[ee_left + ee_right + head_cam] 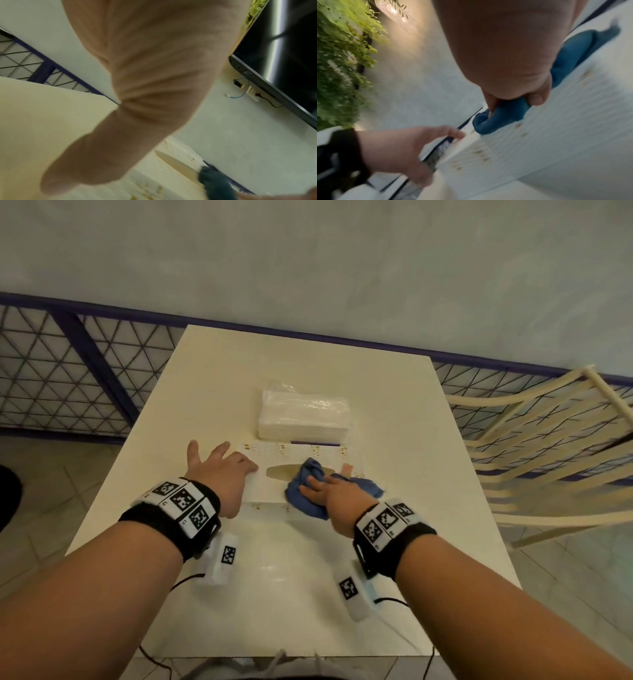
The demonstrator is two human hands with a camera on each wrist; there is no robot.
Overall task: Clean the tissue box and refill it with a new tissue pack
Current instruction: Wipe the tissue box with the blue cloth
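Observation:
A white tissue box (260,491) with an oval slot lies mid-table, with brown specks along its edges. My left hand (222,470) rests on the box's left end, fingers spread and fairly straight. My right hand (329,491) grips a crumpled blue cloth (305,474) and presses it onto the box top by the slot. The right wrist view shows the thumb and fingers (537,98) curled round the cloth (501,117) on the box (565,128), with the left hand (406,146) at the box's edge. A new clear-wrapped tissue pack (303,414) lies just behind the box.
The white table (428,474) stands against a purple-framed mesh fence (85,364) and a pale wall. A cream slatted chair (534,440) stands to the right. A dark screen (283,60) hangs on the wall, and green plants (339,54) grow to the side.

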